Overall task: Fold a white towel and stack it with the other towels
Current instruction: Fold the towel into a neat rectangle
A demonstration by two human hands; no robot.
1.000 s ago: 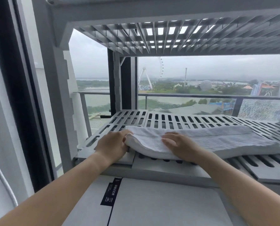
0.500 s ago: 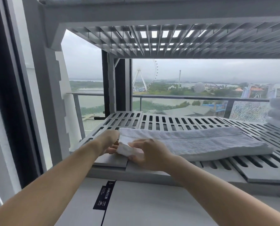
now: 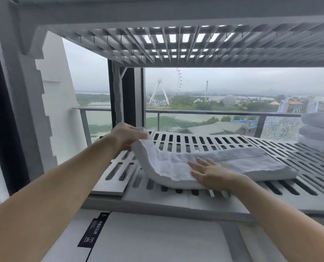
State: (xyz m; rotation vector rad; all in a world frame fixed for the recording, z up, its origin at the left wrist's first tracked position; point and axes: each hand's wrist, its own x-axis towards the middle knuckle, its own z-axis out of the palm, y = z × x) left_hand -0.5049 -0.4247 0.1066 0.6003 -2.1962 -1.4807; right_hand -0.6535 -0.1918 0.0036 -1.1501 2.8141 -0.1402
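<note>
towel: white towel (image 3: 232, 163) lay as a long folded strip along the slatted shelf (image 3: 195, 142) front edge, left end lifted.
left: I saw left hand (image 3: 127, 138) gripping that raised end.
right: right hand (image 3: 212, 173) flat, fingers straight, pressed on the strip's middle.
stack: towel stack (image 3: 317, 133) sat at the shelf's right edge, apart.

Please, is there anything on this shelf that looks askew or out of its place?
One thing: the slatted panel at the shelf's front left lies a step higher than the neighbouring slats, not flush. The white towel is only mid-fold, left hand holding its end up, right hand flat on it.
</note>
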